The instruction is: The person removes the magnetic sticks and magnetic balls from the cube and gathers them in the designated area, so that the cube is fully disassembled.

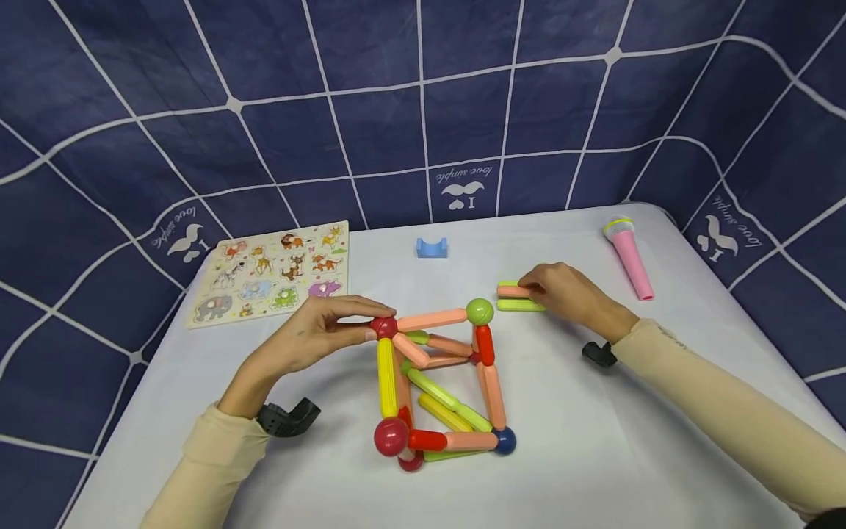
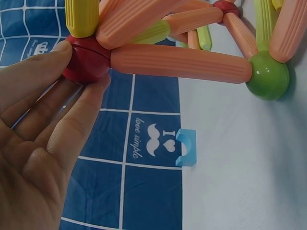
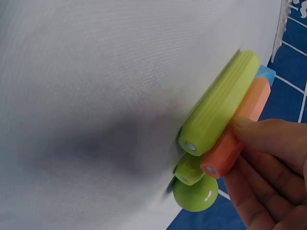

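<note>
My left hand (image 1: pixel 311 339) pinches a red ball (image 1: pixel 383 328) between thumb and fingers, at one corner of a cube-like frame of magnetic rods and balls. A yellow rod (image 2: pixel 82 18) and several orange rods join at that ball. An orange rod (image 2: pixel 182 63) links it to a green ball (image 2: pixel 269 75). My right hand (image 1: pixel 567 295) pinches a loose orange rod (image 3: pixel 253 100) in the right wrist view. Against this rod lies a light green rod (image 3: pixel 221 103); another green rod (image 3: pixel 188 168) and a loose green ball (image 3: pixel 195 194) are close by.
A wooden animal puzzle board (image 1: pixel 271 303) lies at the back left. A light blue notched block (image 1: pixel 432 249) sits at the back middle of the white table (image 1: pixel 562 470). At the far right lies a pink toy microphone (image 1: pixel 631 261). A dark tiled cloth hangs behind.
</note>
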Tool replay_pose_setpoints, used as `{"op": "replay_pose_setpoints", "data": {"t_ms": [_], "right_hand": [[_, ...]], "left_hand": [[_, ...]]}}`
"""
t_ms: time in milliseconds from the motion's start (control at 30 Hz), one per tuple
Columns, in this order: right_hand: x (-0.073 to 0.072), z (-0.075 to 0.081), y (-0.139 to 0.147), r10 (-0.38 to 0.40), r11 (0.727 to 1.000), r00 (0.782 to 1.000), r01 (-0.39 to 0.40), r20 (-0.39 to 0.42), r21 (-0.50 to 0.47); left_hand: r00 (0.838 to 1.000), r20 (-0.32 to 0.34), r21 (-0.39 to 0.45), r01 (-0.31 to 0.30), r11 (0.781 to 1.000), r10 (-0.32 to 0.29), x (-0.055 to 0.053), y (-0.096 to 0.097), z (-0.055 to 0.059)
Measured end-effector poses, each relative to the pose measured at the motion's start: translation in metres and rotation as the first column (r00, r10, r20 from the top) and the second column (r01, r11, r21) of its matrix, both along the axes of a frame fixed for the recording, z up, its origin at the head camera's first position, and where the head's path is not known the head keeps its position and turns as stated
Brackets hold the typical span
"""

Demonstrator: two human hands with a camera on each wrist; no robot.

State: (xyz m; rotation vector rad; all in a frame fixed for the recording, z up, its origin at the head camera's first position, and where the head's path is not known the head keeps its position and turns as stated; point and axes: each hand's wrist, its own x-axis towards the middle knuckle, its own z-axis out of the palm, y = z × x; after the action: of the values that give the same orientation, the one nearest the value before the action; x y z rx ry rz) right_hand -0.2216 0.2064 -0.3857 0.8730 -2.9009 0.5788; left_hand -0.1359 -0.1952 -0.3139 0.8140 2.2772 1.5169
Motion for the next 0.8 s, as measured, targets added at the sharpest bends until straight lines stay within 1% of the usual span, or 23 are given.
{"op": "replay_pose_setpoints", "data": {"t_ms": [133, 233, 333, 367, 433, 500, 533, 567, 633, 667, 700, 733, 767, 800], "right_hand": [[-0.001, 0.0, 0.001, -0.017, 1.0, 0.999, 0.017, 0.028, 0.001], [-0.002, 0.0, 0.001, -0.015, 1.0, 0.999, 0.015, 0.036, 0.005], [0.001, 0.002, 0.0, -0.022, 0.999, 0.999, 0.022, 0.03, -0.025], [0.003, 0.004, -0.001, -0.024, 0.999, 1.0, 0.025, 0.02, -0.048], [0.01, 0.011, -0.006, -0.023, 0.994, 0.999, 0.019, -0.03, -0.11], [0.02, 0.022, -0.014, -0.014, 0.983, 0.993, -0.008, -0.117, -0.185], [0.026, 0.029, -0.02, -0.004, 0.974, 0.984, -0.037, -0.178, -0.225], [0.033, 0.037, -0.026, 0.007, 0.961, 0.97, -0.074, -0.243, -0.267], [0.047, 0.052, -0.039, 0.025, 0.925, 0.932, -0.159, -0.363, -0.345], [0.055, 0.059, -0.046, 0.035, 0.904, 0.913, -0.203, -0.408, -0.377], [0.063, 0.065, -0.053, 0.051, 0.88, 0.899, -0.246, -0.436, -0.406], [0.072, 0.07, -0.06, 0.074, 0.856, 0.89, -0.287, -0.449, -0.429], [0.08, 0.072, -0.068, 0.103, 0.838, 0.889, -0.319, -0.446, -0.442], [0.088, 0.073, -0.075, 0.133, 0.828, 0.895, -0.336, -0.425, -0.45]], "left_hand": [[1.0, -0.001, 0.004, 0.001, 1.0, -0.001, 0.0, 0.0, 0.001], [1.0, 0.001, 0.002, -0.002, 1.0, 0.002, 0.0, 0.0, 0.001], [1.0, 0.004, -0.005, -0.006, 1.0, 0.006, 0.001, 0.0, 0.001], [1.0, 0.005, -0.007, -0.007, 1.0, 0.008, 0.001, 0.0, 0.001], [1.0, 0.006, -0.009, -0.009, 1.0, 0.009, 0.001, 0.0, 0.001], [1.0, 0.005, -0.009, -0.011, 1.0, 0.011, 0.001, 0.0, 0.001], [1.0, 0.003, -0.006, -0.01, 1.0, 0.01, 0.001, -0.001, 0.001], [1.0, 0.001, -0.004, -0.01, 1.0, 0.01, 0.002, -0.001, 0.001], [1.0, -0.004, -0.002, -0.007, 1.0, 0.007, 0.001, -0.001, 0.0], [1.0, -0.008, -0.003, -0.006, 1.0, 0.006, 0.0, -0.001, 0.0], [1.0, -0.011, -0.004, -0.002, 1.0, 0.002, 0.0, -0.001, -0.001], [1.0, -0.012, -0.006, 0.0, 1.0, 0.0, 0.0, -0.001, -0.001], [1.0, -0.013, -0.009, 0.001, 1.0, -0.001, -0.001, -0.001, -0.001], [1.0, -0.015, -0.012, 0.001, 1.0, -0.001, -0.001, -0.001, -0.001]]}}
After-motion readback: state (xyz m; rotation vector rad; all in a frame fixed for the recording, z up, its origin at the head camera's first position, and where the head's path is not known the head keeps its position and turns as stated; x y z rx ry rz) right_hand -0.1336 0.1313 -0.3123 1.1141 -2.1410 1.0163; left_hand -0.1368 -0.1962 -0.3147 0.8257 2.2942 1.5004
